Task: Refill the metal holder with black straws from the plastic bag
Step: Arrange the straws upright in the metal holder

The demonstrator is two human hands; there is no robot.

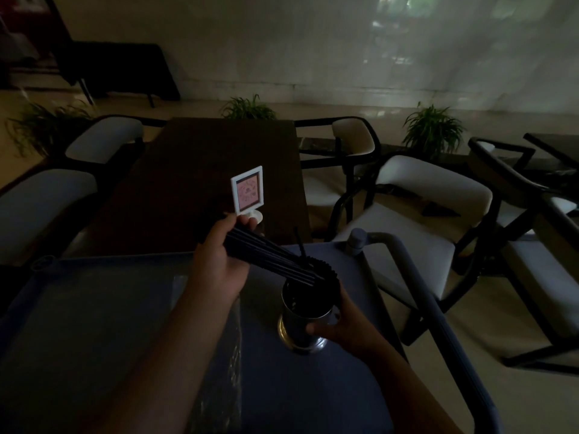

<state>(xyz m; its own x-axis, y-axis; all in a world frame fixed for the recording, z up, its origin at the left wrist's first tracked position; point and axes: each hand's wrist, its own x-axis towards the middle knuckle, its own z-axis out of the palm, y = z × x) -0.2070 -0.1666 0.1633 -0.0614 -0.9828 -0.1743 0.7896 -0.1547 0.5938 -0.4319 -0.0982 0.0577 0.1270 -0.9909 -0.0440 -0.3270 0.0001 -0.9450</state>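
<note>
My left hand (216, 261) is closed around a bundle of black straws (269, 256) that slants down to the right, its lower ends at the mouth of the metal holder (302, 321). The shiny cylindrical holder stands on the blue cart top (313, 386). My right hand (338, 324) grips the holder's right side and base. One straw (299, 244) stands upright in the holder. A clear plastic bag (219, 355) lies flat on the cart under my left forearm.
A white framed table sign (247, 191) stands on the dark wooden table (194, 170) just beyond the cart. The cart's grey handle (416, 277) runs along its right side. White-cushioned chairs (416, 220) flank the table. Potted plants line the far wall.
</note>
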